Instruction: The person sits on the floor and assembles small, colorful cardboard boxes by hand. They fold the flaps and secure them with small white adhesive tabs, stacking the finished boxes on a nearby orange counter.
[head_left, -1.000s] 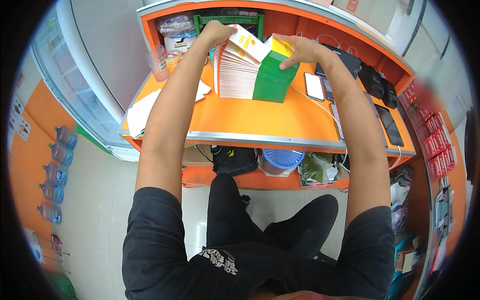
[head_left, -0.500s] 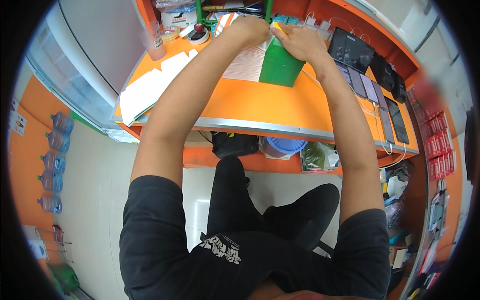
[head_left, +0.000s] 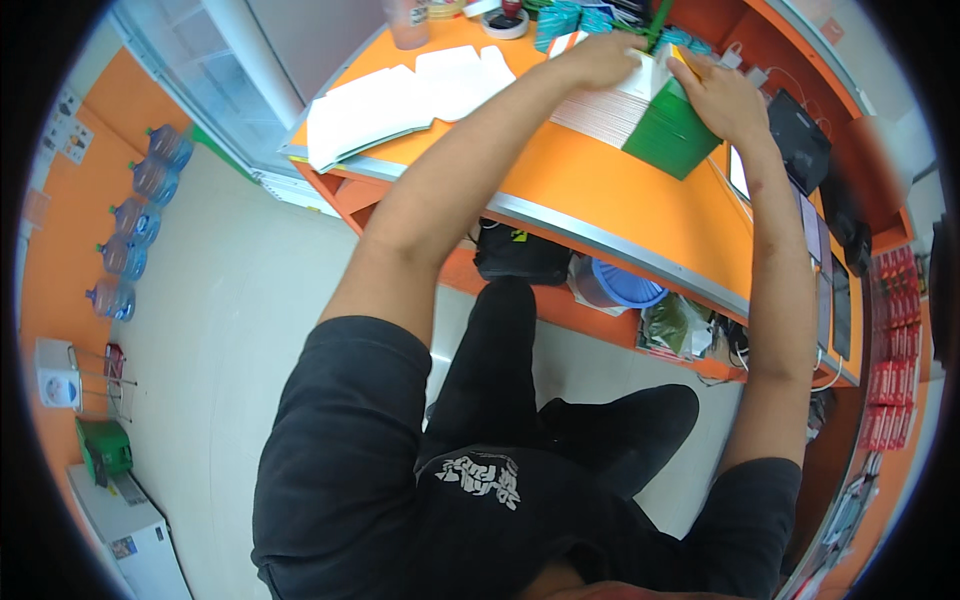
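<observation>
A green box stands on the orange counter, with a thick stack of white cards or packets leaning against its left side. My left hand rests on top of that stack, fingers closed over its upper edge. My right hand lies on the top of the green box, fingers spread over its rim and a yellow item there. Both arms are stretched far forward over the counter.
Loose white papers lie on the counter's left part, with a clear cup behind them. Dark tablets or devices line the right side. Under the counter sit a black bag and a blue basket. Water bottles stand at the left wall.
The view has swung left and down, so the counter now sits higher and farther right. Both hands stay on the stack and the green box.
</observation>
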